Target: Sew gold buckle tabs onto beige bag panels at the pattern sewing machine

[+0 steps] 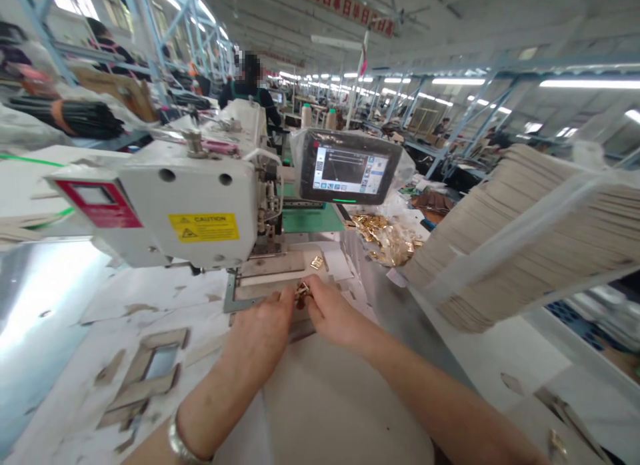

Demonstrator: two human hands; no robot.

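Observation:
My left hand (265,328) and my right hand (330,312) meet in front of the sewing machine (200,205). Between their fingertips is a small gold metal buckle (303,290), partly covered by the fingers, and both hands pinch it. Just beyond them, another gold buckle (317,262) lies on the beige work piece near the metal clamp frame (231,295). Below my wrists spreads a large beige panel (345,405).
A control screen (350,172) stands behind the machine. Gold hardware in a clear bag (387,238) lies to the right, beside a tall stack of beige panels (530,232). Fabric scraps and a cut frame piece (145,372) lie on the left. A person (247,88) sits further back.

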